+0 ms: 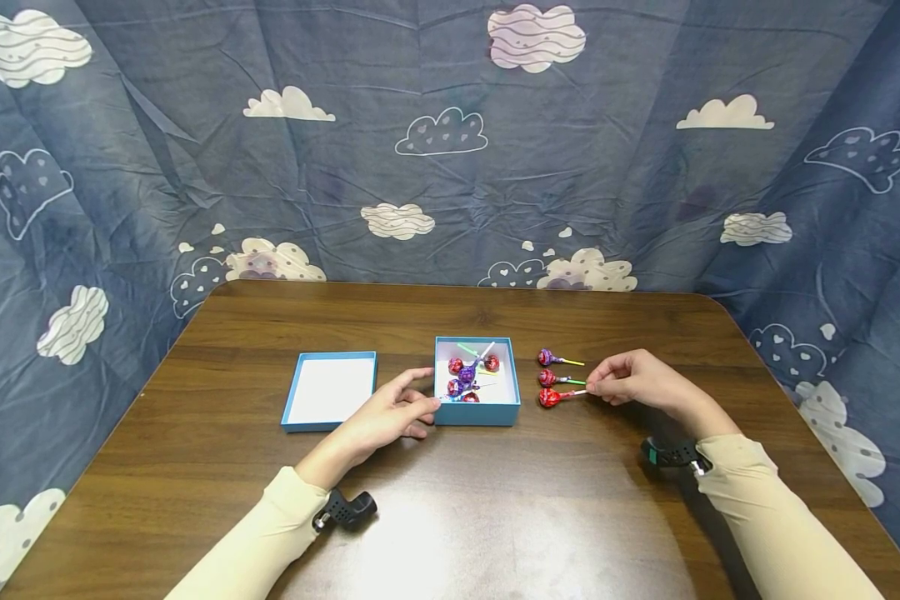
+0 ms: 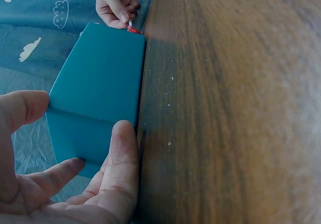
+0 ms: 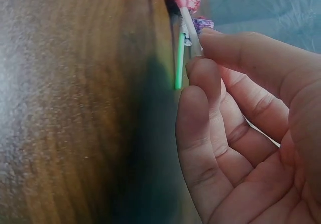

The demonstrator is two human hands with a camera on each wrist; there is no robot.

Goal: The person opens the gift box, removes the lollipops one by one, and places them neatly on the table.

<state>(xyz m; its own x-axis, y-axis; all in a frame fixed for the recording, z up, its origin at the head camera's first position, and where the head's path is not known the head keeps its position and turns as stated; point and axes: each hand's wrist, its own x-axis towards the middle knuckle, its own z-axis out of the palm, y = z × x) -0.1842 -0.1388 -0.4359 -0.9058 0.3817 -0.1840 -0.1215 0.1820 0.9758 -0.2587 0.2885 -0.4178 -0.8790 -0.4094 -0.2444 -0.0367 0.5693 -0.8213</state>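
A red-wrapped lollipop (image 1: 549, 397) lies at the near end of a short column right of the box. My right hand (image 1: 637, 385) pinches the tip of its white stick (image 3: 189, 25) between thumb and finger. Just beyond are a lollipop with a green stick (image 1: 547, 378) and a purple one with a yellow stick (image 1: 545, 357). The blue box (image 1: 477, 415) stands uncovered at the middle, with several red and purple lollipops (image 1: 467, 375) inside. My left hand (image 1: 390, 412) touches the box's left side and near-left corner with extended fingers (image 2: 123, 148).
Left of my left hand lies the blue-edged lid (image 1: 333, 385), white inside facing up. Everything sits on a brown wooden table (image 1: 525, 500). A blue cloud-patterned curtain (image 1: 330, 192) hangs behind the table and at both sides.
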